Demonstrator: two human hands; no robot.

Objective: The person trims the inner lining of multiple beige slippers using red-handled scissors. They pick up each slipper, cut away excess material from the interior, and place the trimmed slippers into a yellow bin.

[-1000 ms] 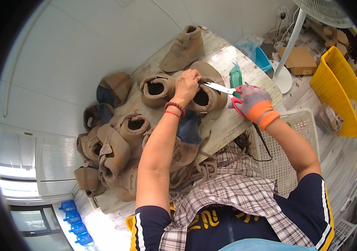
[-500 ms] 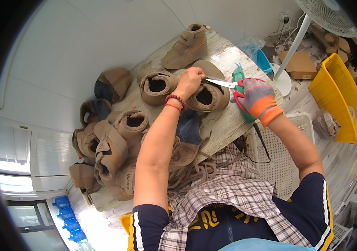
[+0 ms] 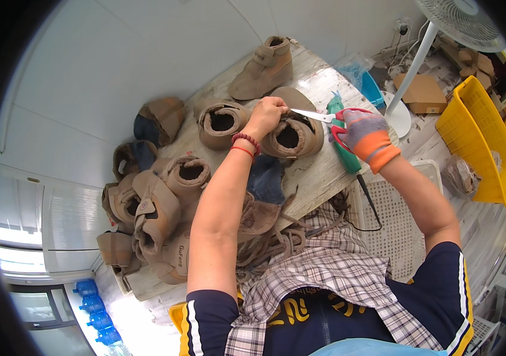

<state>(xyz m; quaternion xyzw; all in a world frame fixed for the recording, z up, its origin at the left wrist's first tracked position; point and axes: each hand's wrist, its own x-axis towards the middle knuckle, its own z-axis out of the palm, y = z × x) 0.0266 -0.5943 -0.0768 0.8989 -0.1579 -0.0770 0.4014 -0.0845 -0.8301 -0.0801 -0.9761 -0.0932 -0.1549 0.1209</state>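
Note:
My bare left hand [image 3: 267, 115], with a red bead bracelet and a red cord at its wrist, pinches the upper edge of a brown boot [image 3: 300, 145]. What exactly lies between its fingertips is hidden. In a grey and orange glove, my right hand [image 3: 367, 130] grips red-handled scissors [image 3: 314, 115]. Their blades point left over the boot, tips close to my left fingertips. Beside the scissors lies a green hand tool [image 3: 346, 158] with a black cord. Left of my left wrist stands another brown boot [image 3: 222, 123].
A brown boot [image 3: 263, 70] stands at the worn table's [image 3: 318, 71] far end. Several more boots [image 3: 158, 204] are heaped at the left. On the right are a white perforated basket [image 3: 392, 237], a yellow crate [image 3: 478, 139], a cardboard box [image 3: 422, 94] and a standing fan [image 3: 428, 59].
The scissors and my right hand have shifted very slightly to the left. My left hand keeps its pinch at the boot's edge.

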